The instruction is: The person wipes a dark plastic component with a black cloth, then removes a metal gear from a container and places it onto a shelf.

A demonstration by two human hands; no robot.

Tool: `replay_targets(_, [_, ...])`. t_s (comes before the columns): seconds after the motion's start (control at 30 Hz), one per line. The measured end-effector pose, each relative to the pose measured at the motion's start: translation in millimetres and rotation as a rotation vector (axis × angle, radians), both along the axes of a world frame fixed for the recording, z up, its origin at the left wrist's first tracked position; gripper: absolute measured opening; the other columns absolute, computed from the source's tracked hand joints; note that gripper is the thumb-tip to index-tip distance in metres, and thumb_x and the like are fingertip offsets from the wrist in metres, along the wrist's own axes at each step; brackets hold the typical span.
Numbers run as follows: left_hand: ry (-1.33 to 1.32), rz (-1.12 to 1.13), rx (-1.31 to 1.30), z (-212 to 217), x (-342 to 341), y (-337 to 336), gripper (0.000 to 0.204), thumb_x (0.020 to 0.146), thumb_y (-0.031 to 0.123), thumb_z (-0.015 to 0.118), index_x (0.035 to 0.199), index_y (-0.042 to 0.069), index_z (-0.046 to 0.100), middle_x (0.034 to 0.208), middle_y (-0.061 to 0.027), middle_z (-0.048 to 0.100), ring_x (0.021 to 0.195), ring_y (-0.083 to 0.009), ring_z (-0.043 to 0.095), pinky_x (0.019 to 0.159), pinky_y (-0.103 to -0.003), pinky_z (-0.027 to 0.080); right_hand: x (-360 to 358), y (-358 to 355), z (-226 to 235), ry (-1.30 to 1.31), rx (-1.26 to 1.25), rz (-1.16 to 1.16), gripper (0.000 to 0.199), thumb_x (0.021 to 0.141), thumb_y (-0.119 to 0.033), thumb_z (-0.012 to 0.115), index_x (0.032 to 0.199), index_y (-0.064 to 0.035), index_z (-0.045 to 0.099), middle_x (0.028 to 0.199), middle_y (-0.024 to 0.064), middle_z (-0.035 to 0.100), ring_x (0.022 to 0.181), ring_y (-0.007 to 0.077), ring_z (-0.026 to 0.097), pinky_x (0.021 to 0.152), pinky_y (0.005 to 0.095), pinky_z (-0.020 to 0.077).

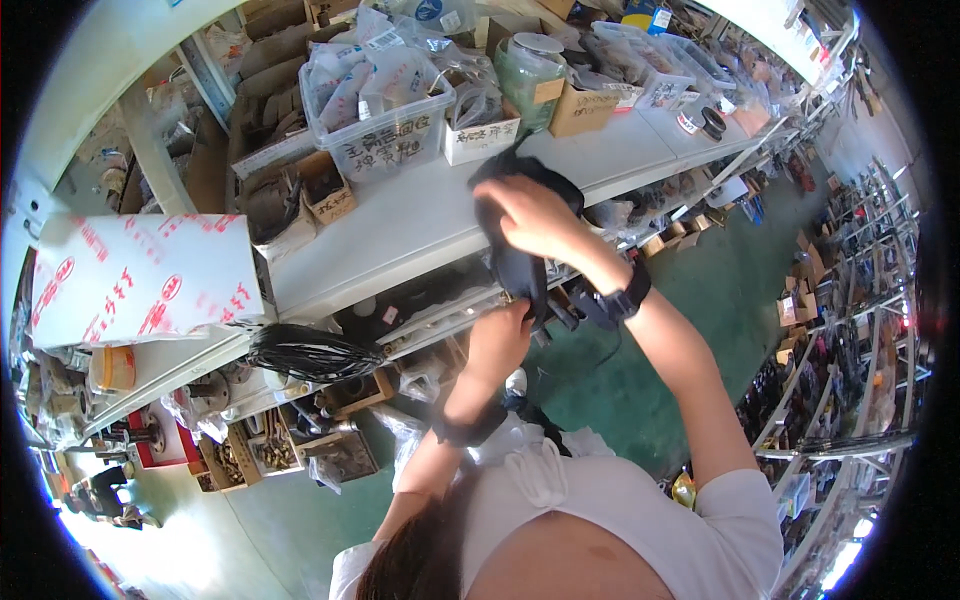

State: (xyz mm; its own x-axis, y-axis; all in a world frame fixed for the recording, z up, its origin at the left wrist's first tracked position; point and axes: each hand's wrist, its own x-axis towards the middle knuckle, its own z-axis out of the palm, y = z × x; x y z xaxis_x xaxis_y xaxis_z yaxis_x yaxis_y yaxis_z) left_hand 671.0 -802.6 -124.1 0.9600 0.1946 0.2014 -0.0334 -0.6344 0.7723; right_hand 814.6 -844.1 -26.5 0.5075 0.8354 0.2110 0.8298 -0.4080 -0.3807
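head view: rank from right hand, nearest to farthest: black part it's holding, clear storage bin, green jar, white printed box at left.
1. Black part, in the right hand itself; left hand grips its lower end.
2. Green jar, on the shelf above the hand.
3. Clear storage bin, upper left on the shelf; close to the jar's distance, so not a firm ranking.
4. White printed box, far left.

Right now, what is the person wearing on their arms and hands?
Both hands are bare, with no gloves. The left hand has a dark band around the forearm below it. The right hand has a black strap around its wrist, like a watch or a small device. The forearms are uncovered. Short white sleeves cover only the shoulders, part of a white top.
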Motion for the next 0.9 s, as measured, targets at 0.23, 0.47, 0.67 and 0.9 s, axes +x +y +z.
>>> replay_targets(0.23, [0.193, -0.048, 0.077, -5.6, -31.9, 5.2, 0.016, 0.079, 0.016, 0.049, 0.085, 0.003, 0.057, 0.074, -0.0198, 0.058, 0.068, -0.0375, 0.056, 0.059, -0.044, 0.044, -28.0, 1.0, -5.8, 0.044, 0.088, -0.015, 0.037, 0.070, -0.001, 0.047, 0.106, -0.0085, 0.049, 0.103, 0.0133, 0.056, 0.095, 0.0302, 0.053, 0.083, 0.0366, 0.0436])
replay_targets(0.47, [0.013, 0.082, 0.033, 1.8, -43.8, 16.8, 0.014, 0.079, 0.017, 0.054, 0.083, 0.005, 0.051, 0.063, -0.0186, 0.056, 0.060, -0.0369, 0.056, 0.054, -0.045, 0.044, 5.9, -22.8, -10.1, -0.030, 0.064, -0.200, 0.032, 0.076, -0.006, 0.045, 0.108, -0.0097, 0.048, 0.101, 0.0159, 0.056, 0.094, 0.0321, 0.053, 0.081, 0.0380, 0.0431])
replay_targets(0.67, [0.114, 0.170, -0.064, -40.3, -68.1, 27.7, 0.021, 0.081, 0.024, 0.054, 0.089, 0.004, 0.051, 0.071, -0.0196, 0.059, 0.065, -0.0367, 0.057, 0.057, -0.045, 0.044, -38.0, 19.5, -31.9, -0.094, 0.264, 0.005, 0.036, 0.073, -0.004, 0.050, 0.108, -0.0099, 0.050, 0.098, 0.0147, 0.055, 0.096, 0.0327, 0.050, 0.091, 0.0449, 0.0351])
replay_targets(0.9, [0.229, 0.231, -0.161, -17.3, -77.4, 45.0, 0.027, 0.083, 0.019, 0.054, 0.093, -0.005, 0.051, 0.073, -0.0254, 0.056, 0.070, -0.0418, 0.055, 0.059, -0.042, 0.044, -61.3, 48.0, -44.0, -0.266, 0.341, 0.120, 0.034, 0.075, -0.012, 0.052, 0.109, -0.0086, 0.052, 0.090, 0.0109, 0.058, 0.096, 0.0284, 0.051, 0.094, 0.0423, 0.0323])
